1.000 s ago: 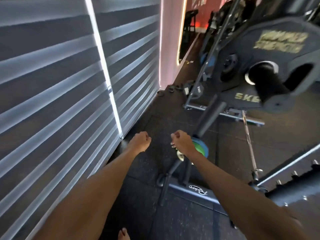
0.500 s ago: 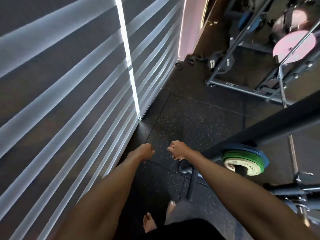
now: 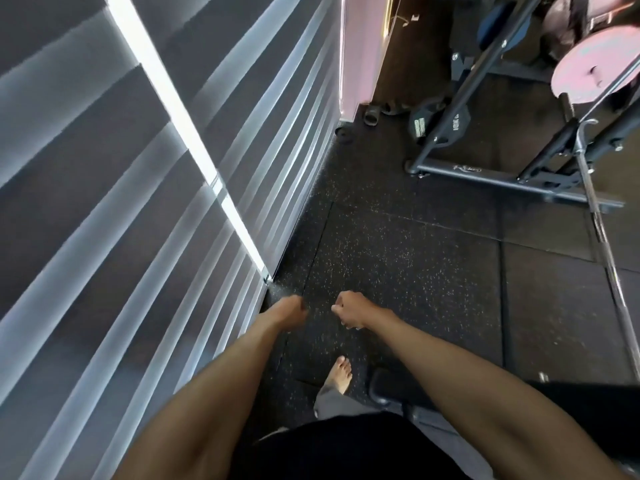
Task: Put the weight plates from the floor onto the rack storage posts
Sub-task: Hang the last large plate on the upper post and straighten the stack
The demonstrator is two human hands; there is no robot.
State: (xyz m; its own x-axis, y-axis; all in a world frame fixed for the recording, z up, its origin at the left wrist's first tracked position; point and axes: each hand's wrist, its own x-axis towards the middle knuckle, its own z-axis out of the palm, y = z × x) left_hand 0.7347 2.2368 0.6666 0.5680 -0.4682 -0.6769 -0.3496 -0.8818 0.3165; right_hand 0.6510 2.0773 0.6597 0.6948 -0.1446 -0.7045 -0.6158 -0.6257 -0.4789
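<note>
My left hand (image 3: 289, 311) and my right hand (image 3: 353, 311) reach forward side by side over the black rubber floor, both with fingers curled and holding nothing. Two black weight plates (image 3: 440, 123) lean on the floor behind the rack's base bar (image 3: 485, 171), far ahead of my hands. Smaller dark plates (image 3: 370, 114) lie by the wall corner. A pink plate (image 3: 588, 71) sits high on the rack at the top right.
Striped window blinds (image 3: 138, 202) run along the whole left side. A steel barbell (image 3: 606, 244) slants down the right. My bare foot (image 3: 341, 372) stands on the floor, with a dark frame tube (image 3: 384, 393) beside it.
The view has tipped down and moved forward along the blinds. The green and blue plates on the near post have left view. Both hands stay curled and empty.
</note>
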